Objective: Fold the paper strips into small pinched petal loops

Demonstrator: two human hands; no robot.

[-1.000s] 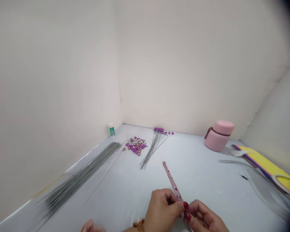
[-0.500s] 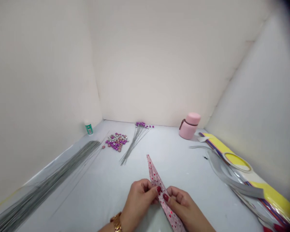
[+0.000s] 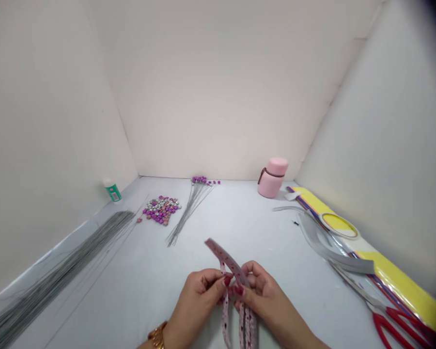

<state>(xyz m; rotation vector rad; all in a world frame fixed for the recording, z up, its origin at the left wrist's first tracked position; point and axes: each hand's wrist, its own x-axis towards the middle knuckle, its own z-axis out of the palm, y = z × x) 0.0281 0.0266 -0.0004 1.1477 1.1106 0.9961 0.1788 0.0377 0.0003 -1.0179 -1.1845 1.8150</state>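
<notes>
A narrow pink paper strip (image 3: 228, 261) with red dots is pinched between both hands near the table's front edge. My left hand (image 3: 199, 301) grips it with thumb and fingertips, a gold watch on its wrist. My right hand (image 3: 265, 298) pinches the same strip from the right, fingertips touching the left ones. The strip is bent, one end rising toward the back left, and several lengths hang down between my hands (image 3: 244, 325).
A large bundle of thin wires (image 3: 61, 271) lies at the left. Behind are a glue bottle (image 3: 112, 189), a heap of purple and silver beads (image 3: 160, 209), beaded wire stems (image 3: 192, 203) and a pink jar (image 3: 272, 170). Coloured sheets (image 3: 392, 257), a tape ring (image 3: 337, 225), grey strips and red scissors (image 3: 399, 325) lie at right.
The view has swung right, showing the right wall and scissors. The strip, straight a second ago, is now bent and folded between my hands into several hanging lengths.
</notes>
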